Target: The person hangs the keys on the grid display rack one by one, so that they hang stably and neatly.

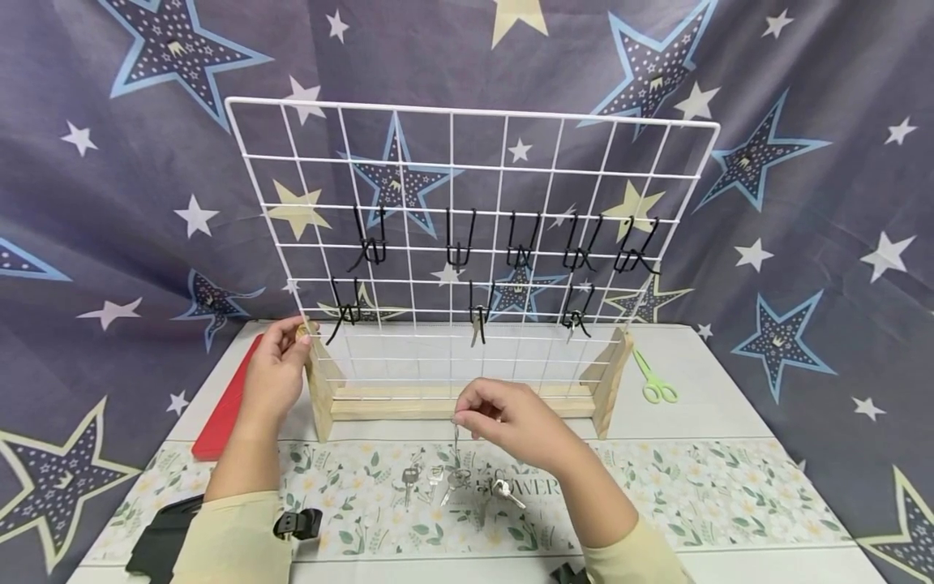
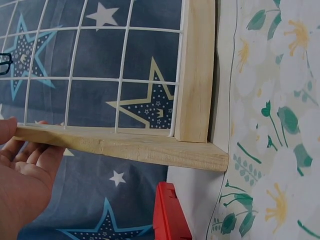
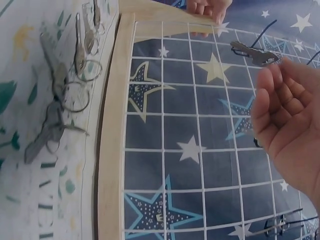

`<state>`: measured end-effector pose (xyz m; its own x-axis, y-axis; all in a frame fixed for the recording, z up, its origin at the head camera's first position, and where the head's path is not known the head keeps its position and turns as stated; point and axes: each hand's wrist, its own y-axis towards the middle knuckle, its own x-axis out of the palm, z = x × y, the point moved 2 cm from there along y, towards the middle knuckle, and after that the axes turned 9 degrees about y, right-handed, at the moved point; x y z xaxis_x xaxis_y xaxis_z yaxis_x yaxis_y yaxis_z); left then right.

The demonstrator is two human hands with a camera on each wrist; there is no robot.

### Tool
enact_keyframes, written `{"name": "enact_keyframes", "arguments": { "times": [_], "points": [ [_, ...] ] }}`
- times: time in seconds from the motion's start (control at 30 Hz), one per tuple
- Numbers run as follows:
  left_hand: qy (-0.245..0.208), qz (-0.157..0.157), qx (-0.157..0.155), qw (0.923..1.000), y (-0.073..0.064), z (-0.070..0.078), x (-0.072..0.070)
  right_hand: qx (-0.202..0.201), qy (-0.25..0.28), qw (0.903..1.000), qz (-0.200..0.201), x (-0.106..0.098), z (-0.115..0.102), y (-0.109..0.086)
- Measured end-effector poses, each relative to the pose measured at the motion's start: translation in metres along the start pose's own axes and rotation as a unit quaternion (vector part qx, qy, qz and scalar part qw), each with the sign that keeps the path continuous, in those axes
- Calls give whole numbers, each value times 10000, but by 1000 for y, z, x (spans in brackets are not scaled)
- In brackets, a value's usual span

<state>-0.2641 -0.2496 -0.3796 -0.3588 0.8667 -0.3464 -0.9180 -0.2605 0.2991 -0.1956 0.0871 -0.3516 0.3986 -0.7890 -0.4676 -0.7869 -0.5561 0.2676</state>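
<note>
A single key (image 3: 255, 53) is pinched between thumb and forefinger of the right hand (image 1: 511, 423); it is held in front of the lower part of a white wire grid (image 1: 451, 166). Its long axis is found near vertical in the head view, with the blade hung below the fingertips. The lower row of black hooks is placed above it: the middle hook (image 1: 480, 311) almost straight up, the left hook (image 1: 349, 313) up and to the left. A key is already hung on the middle hook and on the right one. The key's upper end is covered by the fingers, so whether a ring is attached cannot be told.

The wooden stand (image 1: 319, 393) is gripped at its left side by the left hand (image 1: 274, 375), well apart from the key; the right hand is the nearer.

The stand is made of pale, smooth, visibly grained wood, with tapering side panels. The hooks are formed of bent black wire. Loose keys (image 1: 410, 478), metallic, with thin round rings, are laid out on a floral mat (image 1: 730, 491) nearer the person.
</note>
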Motion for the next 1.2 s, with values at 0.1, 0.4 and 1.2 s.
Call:
{"name": "enact_keyframes", "arguments": {
  "times": [0.1,0.4,1.2],
  "points": [
    [-31,10,9,10000,0,0,0,-45,104,9999,-51,4,-2,5],
    [-150,-12,39,9999,1,0,0,-263,154,9993,-196,14,-16,22],
    [-208,-85,-83,9997,1,0,0,-24,1162,9931,-133,34,-35,68]
  ]
}}
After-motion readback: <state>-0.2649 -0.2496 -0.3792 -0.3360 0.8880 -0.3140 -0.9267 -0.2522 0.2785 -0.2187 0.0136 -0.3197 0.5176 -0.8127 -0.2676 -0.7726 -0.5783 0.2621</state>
